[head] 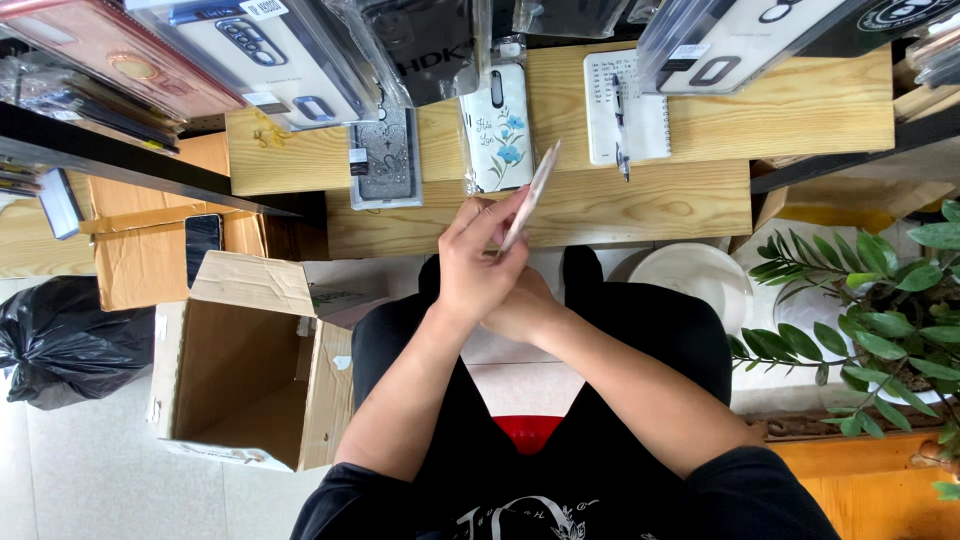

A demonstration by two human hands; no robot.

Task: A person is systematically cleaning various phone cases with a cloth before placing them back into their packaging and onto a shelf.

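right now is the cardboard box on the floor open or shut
Open. The cardboard box by the person's left side has its top flaps folded outward, and its bare brown inside shows. Nothing is visible inside it.

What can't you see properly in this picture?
- Right hand: mostly hidden behind the left hand in the head view, so its grip cannot be told.
- Phone case in the left hand: seen edge-on, its face hidden.
- Hanging packaged cases: cut off by the top edge.
- Notebook writing: too small.
- Potted plant: cut off by the right edge.
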